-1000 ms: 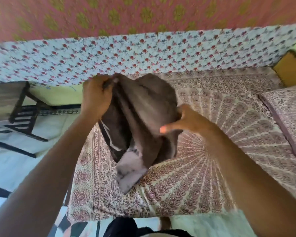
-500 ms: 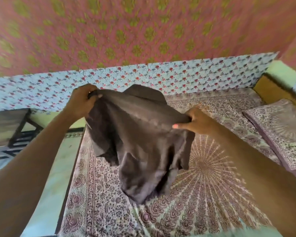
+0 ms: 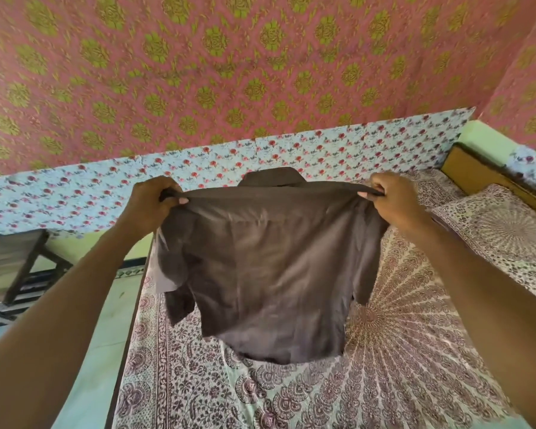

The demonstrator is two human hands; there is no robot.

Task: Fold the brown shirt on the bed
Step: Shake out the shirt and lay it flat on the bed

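The brown shirt is held spread in the air above the bed, collar uppermost. Its top edge is pulled taut between both grips: the left hand is curled round the left shoulder seam, the right hand round the right. The hem hangs just above the patterned bedsheet. Open sheet lies below and right; a pillow sits far right.

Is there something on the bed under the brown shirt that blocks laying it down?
Nothing visible does. The left hand and right hand hold the brown shirt over bare patterned bedsheet; the pillow lies off to the right.
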